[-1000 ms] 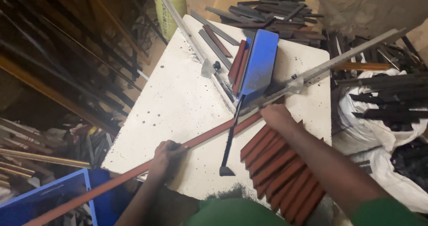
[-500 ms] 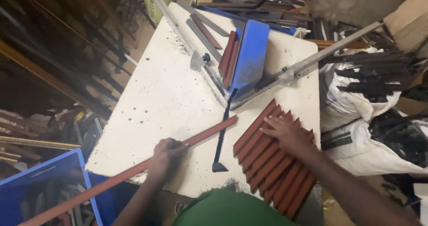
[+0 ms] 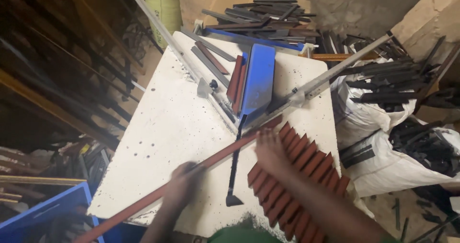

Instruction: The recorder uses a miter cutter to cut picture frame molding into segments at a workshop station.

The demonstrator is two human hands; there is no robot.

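At the far left a blue crate [image 3: 43, 212] sits below the table [image 3: 167, 128] edge, well left of the left hand [image 3: 184, 185]. That hand's fingers are curled around a long red strip [image 3: 211, 160], which runs from the lower left corner, under the fingers, up and right across the white table. Just right of those fingers a black lever [image 3: 234, 176] lies on the table, its flat foot toward the near edge; it crosses the strip between the two hands. The right hand [image 3: 270, 152] is blurred; it lies on the strip's upper end, fingers spread and flat, whether gripping I cannot tell. Just beyond its fingertips stands the blue cutter [image 3: 258, 82]. Under and right of the palm lies a row of cut red pieces [image 3: 306, 176], side by side. Further right are white sacks [image 3: 383, 123] holding dark strips.
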